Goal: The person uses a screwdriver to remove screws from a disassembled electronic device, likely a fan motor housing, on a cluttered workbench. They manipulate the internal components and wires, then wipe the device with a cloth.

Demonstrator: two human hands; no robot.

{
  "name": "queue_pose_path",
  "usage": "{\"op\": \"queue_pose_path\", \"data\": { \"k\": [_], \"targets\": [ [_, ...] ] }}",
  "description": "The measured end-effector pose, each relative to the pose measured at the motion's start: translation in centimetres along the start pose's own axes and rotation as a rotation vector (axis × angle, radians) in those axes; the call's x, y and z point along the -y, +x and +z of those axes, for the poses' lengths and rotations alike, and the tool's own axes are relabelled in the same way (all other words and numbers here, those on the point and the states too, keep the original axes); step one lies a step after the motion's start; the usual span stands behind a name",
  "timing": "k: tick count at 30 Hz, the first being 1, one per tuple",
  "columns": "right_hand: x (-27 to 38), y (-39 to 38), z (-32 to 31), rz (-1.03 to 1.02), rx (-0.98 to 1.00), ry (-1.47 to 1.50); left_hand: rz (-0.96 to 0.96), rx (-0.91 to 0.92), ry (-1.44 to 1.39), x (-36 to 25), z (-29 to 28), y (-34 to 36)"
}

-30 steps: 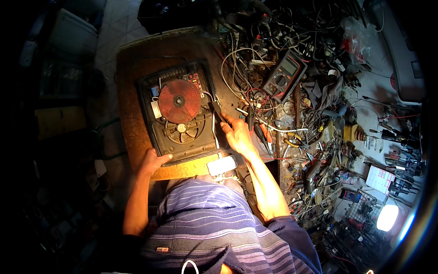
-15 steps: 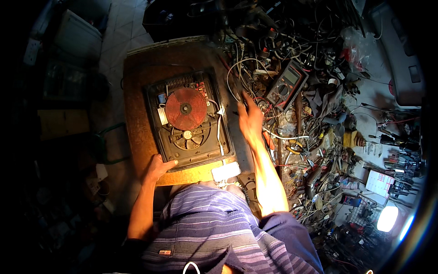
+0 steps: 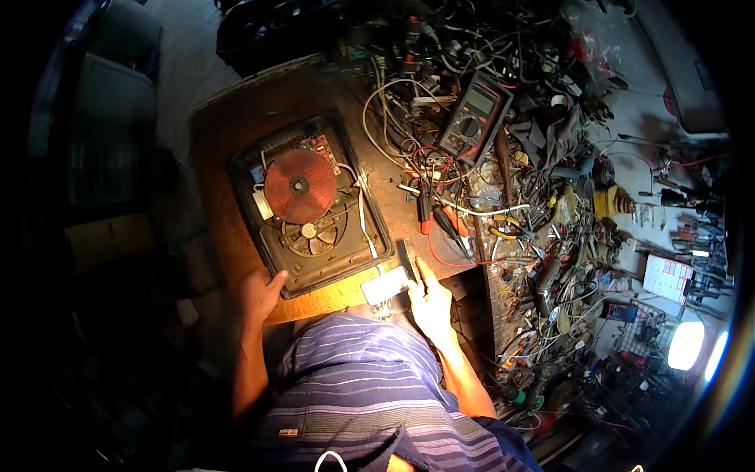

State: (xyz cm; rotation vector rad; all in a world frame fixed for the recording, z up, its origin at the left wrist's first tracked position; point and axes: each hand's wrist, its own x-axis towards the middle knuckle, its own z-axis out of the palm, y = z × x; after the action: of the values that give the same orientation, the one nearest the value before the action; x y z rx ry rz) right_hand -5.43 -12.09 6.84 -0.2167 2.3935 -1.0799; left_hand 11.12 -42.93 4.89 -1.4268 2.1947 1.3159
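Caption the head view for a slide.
Right hand holding a dark flat tool beside an opened appliance with a round reddish coil; left hand by its near-left corner.

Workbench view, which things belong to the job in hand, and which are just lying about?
Seemingly in use:
opened black housing, near the left hand
reddish coil inside it
dark tool in the right hand

Seemingly lying about:
multimeter
yellow-handled tool
clear plastic bag

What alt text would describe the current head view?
A right hand holds a dark tool beside a white block near the edge of a table, while the left hand is by the near left corner of an opened casing. Inside show a red coil and a fan. To the right lie a multimeter and tangled cables.
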Motion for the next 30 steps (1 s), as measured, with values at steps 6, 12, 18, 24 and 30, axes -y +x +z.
{"op": "queue_pose_path", "data": {
  "k": [6, 12, 18, 24, 30],
  "targets": [
    [-0.9, 0.5, -1.4, 0.082, 0.045, -0.009, 0.5, -0.299, 0.073, -10.8, 2.7, 1.2],
    [-2.2, 0.6, -3.9, -0.011, 0.017, -0.003, 0.628, -0.255, 0.424, -20.2, 10.9, 6.8],
    [-4.5, 1.2, -7.1, 0.066, -0.015, 0.011, 0.45, -0.058, 0.76, -23.1, 12.4, 9.0],
    [-5.3, 1.3, -8.6, 0.11, -0.03, 0.114, 0.591, -0.083, 0.585, -21.6, 13.2, 9.1],
    [-5.5, 0.9, -8.4, 0.134, -0.053, 0.078, 0.418, 0.445, 0.064, -17.9, 9.9, 2.2]
  ]
}}
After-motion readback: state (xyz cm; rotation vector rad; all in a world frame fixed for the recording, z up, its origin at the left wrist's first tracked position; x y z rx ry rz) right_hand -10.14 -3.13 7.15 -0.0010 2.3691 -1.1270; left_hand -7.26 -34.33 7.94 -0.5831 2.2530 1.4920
